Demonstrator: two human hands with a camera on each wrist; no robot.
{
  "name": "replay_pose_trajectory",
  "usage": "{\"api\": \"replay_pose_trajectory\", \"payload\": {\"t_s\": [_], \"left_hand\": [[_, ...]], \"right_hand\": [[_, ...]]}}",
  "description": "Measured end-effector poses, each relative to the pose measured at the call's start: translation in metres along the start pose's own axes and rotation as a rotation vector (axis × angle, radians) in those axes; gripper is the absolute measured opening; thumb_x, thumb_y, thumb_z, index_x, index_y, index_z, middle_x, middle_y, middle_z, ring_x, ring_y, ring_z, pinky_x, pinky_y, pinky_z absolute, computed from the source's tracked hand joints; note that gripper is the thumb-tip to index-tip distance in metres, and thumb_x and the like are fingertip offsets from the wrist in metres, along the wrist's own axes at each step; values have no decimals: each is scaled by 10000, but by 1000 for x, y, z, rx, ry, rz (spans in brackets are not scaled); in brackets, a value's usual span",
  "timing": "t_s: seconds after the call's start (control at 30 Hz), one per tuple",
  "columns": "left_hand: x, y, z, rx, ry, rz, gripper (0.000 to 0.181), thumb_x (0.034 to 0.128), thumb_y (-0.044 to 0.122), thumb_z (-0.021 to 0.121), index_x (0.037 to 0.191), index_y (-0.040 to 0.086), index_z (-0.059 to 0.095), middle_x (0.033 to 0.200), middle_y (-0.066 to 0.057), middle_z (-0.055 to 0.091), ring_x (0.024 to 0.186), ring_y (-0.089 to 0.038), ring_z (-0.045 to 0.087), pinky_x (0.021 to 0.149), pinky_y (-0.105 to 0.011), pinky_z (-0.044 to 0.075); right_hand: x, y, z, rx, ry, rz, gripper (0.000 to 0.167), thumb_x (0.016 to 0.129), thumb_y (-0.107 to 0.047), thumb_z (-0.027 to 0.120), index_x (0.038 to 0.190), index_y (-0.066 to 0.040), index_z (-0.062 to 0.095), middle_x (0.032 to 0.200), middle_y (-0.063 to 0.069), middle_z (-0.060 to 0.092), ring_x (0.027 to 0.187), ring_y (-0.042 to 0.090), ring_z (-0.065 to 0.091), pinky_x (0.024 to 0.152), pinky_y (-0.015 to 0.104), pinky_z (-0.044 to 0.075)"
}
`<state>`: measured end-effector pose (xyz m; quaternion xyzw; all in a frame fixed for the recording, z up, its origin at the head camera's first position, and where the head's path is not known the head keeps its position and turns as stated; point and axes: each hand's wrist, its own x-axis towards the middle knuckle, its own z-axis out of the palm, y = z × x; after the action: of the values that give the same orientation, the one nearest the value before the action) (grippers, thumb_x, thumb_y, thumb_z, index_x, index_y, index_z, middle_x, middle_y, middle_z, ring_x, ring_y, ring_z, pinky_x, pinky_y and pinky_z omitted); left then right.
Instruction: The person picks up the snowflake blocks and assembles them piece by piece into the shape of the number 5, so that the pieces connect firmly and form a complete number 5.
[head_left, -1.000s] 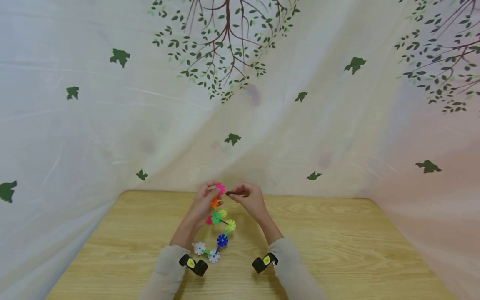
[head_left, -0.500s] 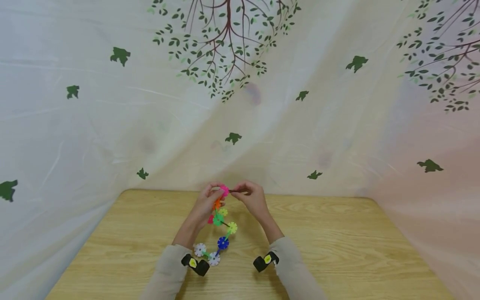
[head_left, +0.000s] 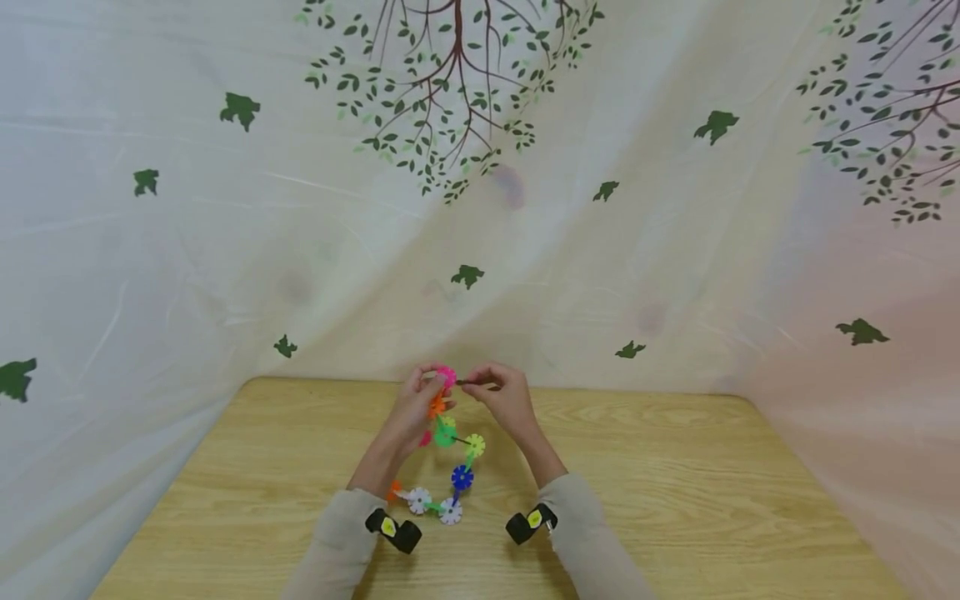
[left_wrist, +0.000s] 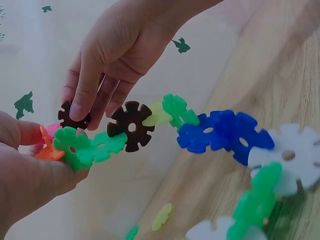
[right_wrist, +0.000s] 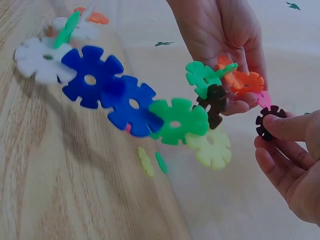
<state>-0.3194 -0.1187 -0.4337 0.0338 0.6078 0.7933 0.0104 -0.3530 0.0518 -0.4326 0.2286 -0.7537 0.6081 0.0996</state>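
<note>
Left hand pinches a chain's pink disc, fingertips together; right hand pinches a brown disc near the pink one's three-o'clock edge; the chain trails towards six o'clock over the desk.

- hands: two, left hand and right hand
- brown discs: two
- blue discs: two
- green discs: five
- yellow discs: two
- pink discs: two
- white discs: at least two
- orange discs: at least three
- table: one
- sleeves: two
- wrist cameras: two
- printed birds: nine, head view
- printed trees: two, head view
</note>
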Motion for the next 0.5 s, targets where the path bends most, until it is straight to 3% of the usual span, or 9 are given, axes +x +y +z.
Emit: {"api": "replay_pose_trajectory", "payload": {"t_s": [0.27, 0.37, 0.5], "left_hand": [[0, 1, 1, 38, -5, 9, 240, 1087, 103, 435, 1321, 47, 434, 1012, -42, 535, 891, -116, 566, 862, -286, 568], [-1, 2, -2, 46, 5, 4, 248, 1073, 90, 462, 1313, 30, 448, 979, -38, 552, 857, -111, 587, 799, -238, 568], [-1, 2, -4, 40, 3, -4, 242, 1059, 77, 483, 1293, 17, 464, 913, -19, 562, 807, -117, 586, 766, -229, 565]], "right_hand": [[0, -9, -1, 7, 1, 43, 110, 871, 49, 754, 948, 115, 711, 984, 298, 717, 940, 394, 705, 709, 187, 564], [1, -3, -1, 12, 13, 33, 112, 868, 26, 769, 944, 95, 724, 981, 282, 722, 927, 365, 709, 707, 190, 571], [0, -2, -1, 28, 32, 11, 93, 865, -9, 787, 919, 50, 741, 948, 233, 732, 872, 230, 711, 715, 205, 585]]}}
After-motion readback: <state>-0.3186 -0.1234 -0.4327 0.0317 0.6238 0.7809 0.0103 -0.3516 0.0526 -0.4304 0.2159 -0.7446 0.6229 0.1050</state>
